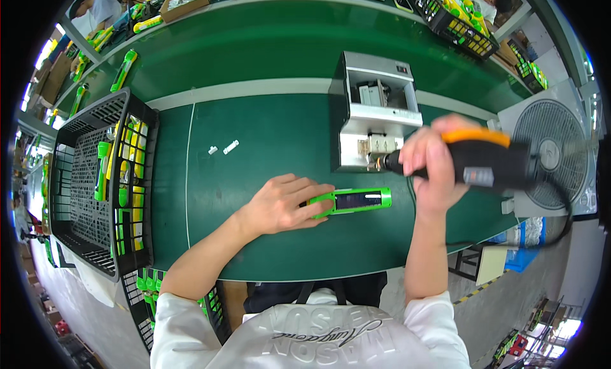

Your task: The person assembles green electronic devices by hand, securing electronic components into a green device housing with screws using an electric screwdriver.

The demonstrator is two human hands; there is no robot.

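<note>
A green flashlight-shaped housing (363,200) with a dark panel on its upper side lies on the green table. My left hand (286,205) is closed round its left end, the fingers over the wider head. In my right hand (436,162) is a black and orange electric screwdriver (493,162), held level with its bit pointing left. The bit end is at the front ledge of a metal screw feeder (382,119); whether a screw sits on the tip cannot be made out. Two small white plastic pieces (231,147) lie farther back on the left.
A black crate (92,184) with green and yellow flashlights stands at the left. To the right is a white fan (550,152), with the screwdriver's cable (568,210) hanging before it. Beyond lies a green conveyor belt (254,47); other people work at the far side.
</note>
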